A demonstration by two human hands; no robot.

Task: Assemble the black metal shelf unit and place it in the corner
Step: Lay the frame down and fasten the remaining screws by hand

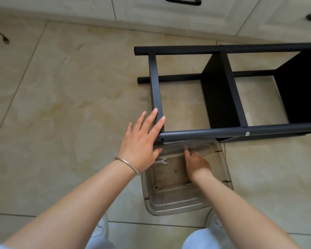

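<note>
while the black shelf unit (228, 90) lies on its side on the tiled floor (61, 105), the person's left hand (142, 146) reaches forward with its fingers straight and spread, grasping nothing. the fingertips lie across the end crossbar (155, 83) of the frame where that bar meets the near tube (241, 131), and the palm rests at the open end of the tube. a thin metal bangle (127, 165) circles the left wrist.

just right of that hand and lower, the right hand (196, 164) is down inside a clear plastic bin (221, 159) that stands on the floor, touching the near tube from below. its fingers are curled at the bin's far wall, under the tube; whether they pinch some small part cannot be told, as the wall and the glare blur them.

inside the bin, just beside the left thumb, a small flat wrench (161, 161) lies against the left wall. nearer the person, below the left wrist, a small ring (156, 187) sits on the bin's floor.

beyond both hands the frame stretches away to the right, with two dark shelf panels standing on edge between the tubes and a silver bolt head (247, 133) showing on the near tube, right of the right hand. white cabinet doors (169, 9) run along the far wall.
</note>
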